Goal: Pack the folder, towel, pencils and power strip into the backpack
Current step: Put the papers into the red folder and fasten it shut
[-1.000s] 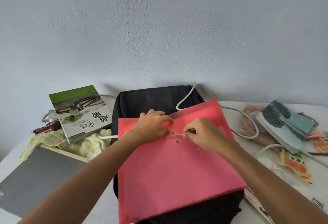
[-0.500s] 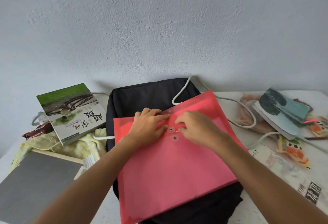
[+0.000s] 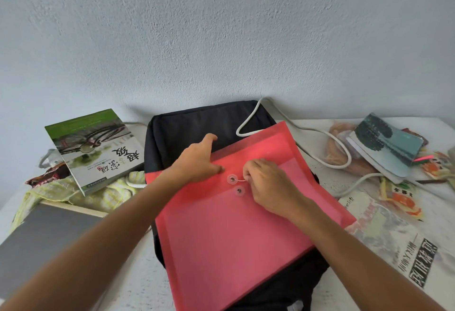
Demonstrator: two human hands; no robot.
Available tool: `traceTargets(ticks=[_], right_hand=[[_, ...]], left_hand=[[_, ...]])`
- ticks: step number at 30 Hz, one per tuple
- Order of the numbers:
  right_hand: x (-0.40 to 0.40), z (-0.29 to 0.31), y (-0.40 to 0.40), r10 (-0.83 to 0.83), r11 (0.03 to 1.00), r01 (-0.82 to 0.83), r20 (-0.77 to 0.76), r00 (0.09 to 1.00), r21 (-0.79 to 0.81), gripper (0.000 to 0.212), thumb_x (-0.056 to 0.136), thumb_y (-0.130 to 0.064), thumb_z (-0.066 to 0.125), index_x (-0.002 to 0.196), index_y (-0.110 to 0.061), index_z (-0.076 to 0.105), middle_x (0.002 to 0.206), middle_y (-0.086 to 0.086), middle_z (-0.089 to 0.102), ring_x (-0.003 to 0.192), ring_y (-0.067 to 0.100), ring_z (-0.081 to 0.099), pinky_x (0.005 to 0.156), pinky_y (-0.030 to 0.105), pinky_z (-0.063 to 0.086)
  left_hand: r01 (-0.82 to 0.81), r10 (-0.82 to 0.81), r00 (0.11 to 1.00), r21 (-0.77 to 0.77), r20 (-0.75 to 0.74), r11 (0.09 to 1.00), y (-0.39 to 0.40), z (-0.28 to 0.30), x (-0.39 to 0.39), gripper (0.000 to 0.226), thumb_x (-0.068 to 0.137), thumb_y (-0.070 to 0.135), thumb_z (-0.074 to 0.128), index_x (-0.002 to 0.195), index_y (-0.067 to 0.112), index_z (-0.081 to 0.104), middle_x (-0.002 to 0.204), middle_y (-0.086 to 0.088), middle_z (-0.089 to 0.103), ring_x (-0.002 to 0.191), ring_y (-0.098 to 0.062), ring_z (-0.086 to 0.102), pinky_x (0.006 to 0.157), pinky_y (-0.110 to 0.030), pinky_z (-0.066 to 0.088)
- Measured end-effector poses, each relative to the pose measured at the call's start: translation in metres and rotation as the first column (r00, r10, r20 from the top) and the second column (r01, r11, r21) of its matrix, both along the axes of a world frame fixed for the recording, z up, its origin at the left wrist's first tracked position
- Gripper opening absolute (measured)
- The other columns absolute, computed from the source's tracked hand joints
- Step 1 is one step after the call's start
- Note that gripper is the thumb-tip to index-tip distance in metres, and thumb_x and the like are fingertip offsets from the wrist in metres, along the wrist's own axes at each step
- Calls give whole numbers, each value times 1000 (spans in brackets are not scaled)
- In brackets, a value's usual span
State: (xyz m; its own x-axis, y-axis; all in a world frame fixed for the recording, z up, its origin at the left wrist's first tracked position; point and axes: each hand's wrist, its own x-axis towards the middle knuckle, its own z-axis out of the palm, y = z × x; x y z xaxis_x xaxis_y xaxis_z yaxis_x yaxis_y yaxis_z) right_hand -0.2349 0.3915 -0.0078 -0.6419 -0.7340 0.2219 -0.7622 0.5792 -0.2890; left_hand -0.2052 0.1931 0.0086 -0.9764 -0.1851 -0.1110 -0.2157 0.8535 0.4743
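Both hands are working the string clasp of the red folder [image 3: 236,224], which is lying flat on the black backpack [image 3: 197,123].

Right hand [image 3: 268,185] is pinching the thin string taut at 3 o'clock of the upper clasp disc [image 3: 232,179], while the left hand [image 3: 199,160] is pressing the flap down, fingers now reaching past its far edge at 11 o'clock instead of lying beside the discs as half a second ago. The string looks freshly drawn out, so the folder is probably being tied before packing. Farther off, the white cord [image 3: 317,135] is looping at 1 o'clock across the desk [image 3: 327,180].
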Motion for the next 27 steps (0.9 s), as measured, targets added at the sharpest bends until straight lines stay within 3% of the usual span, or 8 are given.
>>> traceTargets(ticks=[3, 5, 9, 12, 15, 19, 22, 27], right_hand=[[-4, 10, 2, 37, 999, -33, 128, 991, -36, 9, 86, -4, 53, 84, -12, 56, 80, 0, 63, 77, 22, 57, 71, 39, 45], [-2, 12, 2, 72, 995, -59, 189, 979, -76, 9, 87, -8, 53, 86, -15, 59, 83, -6, 62, 78, 15, 57, 74, 37, 48], [4, 8, 4, 113, 993, -106, 212, 971, -45, 19, 87, -14, 60, 105, -20, 63, 100, -9, 55, 87, 7, 54, 78, 24, 47], [3, 6, -1, 100, 995, -95, 142, 985, -41, 11, 86, -18, 65, 97, -17, 66, 97, -7, 54, 88, 11, 53, 73, 21, 40], [3, -2, -10, 110, 994, -107, 65, 992, -36, 4, 85, -16, 64, 82, -15, 65, 87, -3, 54, 84, 18, 52, 73, 28, 41], [3, -12, -14, 120, 993, -120, 2, 993, 3, 9, 83, -13, 55, 76, -16, 61, 82, -1, 54, 79, 21, 50, 73, 41, 46], [4, -5, -10, 121, 981, -109, 70, 990, -160, 7, 81, -11, 57, 75, -14, 60, 75, -5, 58, 73, 14, 52, 68, 33, 47], [5, 9, -8, 155, 926, -19, 335, 929, -376, 11, 82, 0, 65, 78, -9, 69, 70, -11, 62, 64, 3, 56, 62, 10, 40]], left_hand=[[69, -67, 995, -20, 70, 997, -9, 20, -2, 36, 78, 33, 76, 107, 18, 60, 98, 0, 62, 92, -21, 59, 81, -32, 47], [100, -117, 984, 124, 134, 987, -14, 26, -2, 19, 79, 23, 76, 81, 10, 62, 74, 0, 59, 71, -17, 55, 68, -30, 44], [-3, -161, 953, 542, 255, 841, -25, 29, 7, 18, 86, 3, 66, 101, -7, 63, 87, -14, 68, 78, -24, 65, 77, -38, 54], [-79, -171, 940, 677, 295, 731, -30, 23, 12, 25, 87, -5, 60, 112, -9, 56, 99, -19, 66, 88, -30, 65, 83, -41, 55], [-86, -163, 945, 693, 285, 715, -28, 15, 13, 25, 86, -9, 59, 110, -6, 56, 96, -16, 65, 84, -27, 65, 83, -41, 55], [-31, -171, 942, 580, 291, 814, -23, 16, 8, 19, 82, -2, 64, 100, 0, 68, 94, -16, 72, 81, -28, 69, 80, -39, 57], [15, -169, 951, 511, 258, 860, -16, 17, 4, 15, 77, 11, 76, 92, 10, 73, 90, -10, 75, 82, -26, 72, 77, -36, 59], [-41, -139, 959, 605, 248, 795, -17, 11, 1, 25, 76, 4, 77, 100, 4, 71, 96, -15, 73, 83, -26, 70, 79, -39, 58]])
